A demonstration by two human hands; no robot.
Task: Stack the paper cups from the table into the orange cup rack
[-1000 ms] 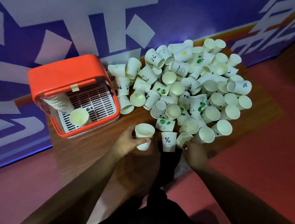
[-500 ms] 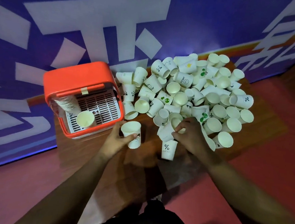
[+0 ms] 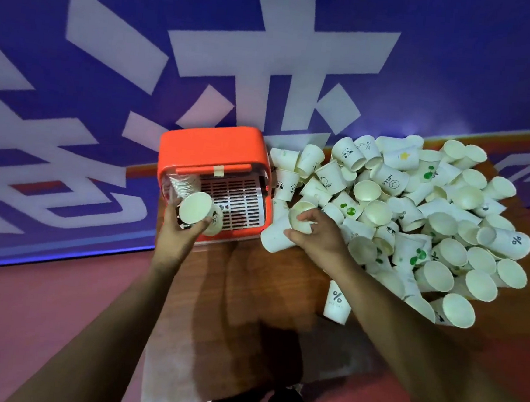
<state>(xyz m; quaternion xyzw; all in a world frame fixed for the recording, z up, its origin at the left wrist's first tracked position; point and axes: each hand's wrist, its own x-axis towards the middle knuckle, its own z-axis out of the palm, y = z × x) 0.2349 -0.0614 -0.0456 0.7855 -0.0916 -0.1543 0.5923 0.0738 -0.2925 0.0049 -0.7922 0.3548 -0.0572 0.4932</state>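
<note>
Left hand [image 3: 178, 235] grips one cup [image 3: 195, 209], right hand [image 3: 321, 240] another cup [image 3: 301, 218]; one rack [image 3: 211, 146].

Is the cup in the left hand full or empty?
Empty. The paper cup in the left hand tilts its mouth toward the camera, and only its bare pale inside shows.

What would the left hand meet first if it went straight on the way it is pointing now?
Most likely the stack of nested cups inside the orange rack; the cup in the left hand would touch first, though depth is unclear.
</note>
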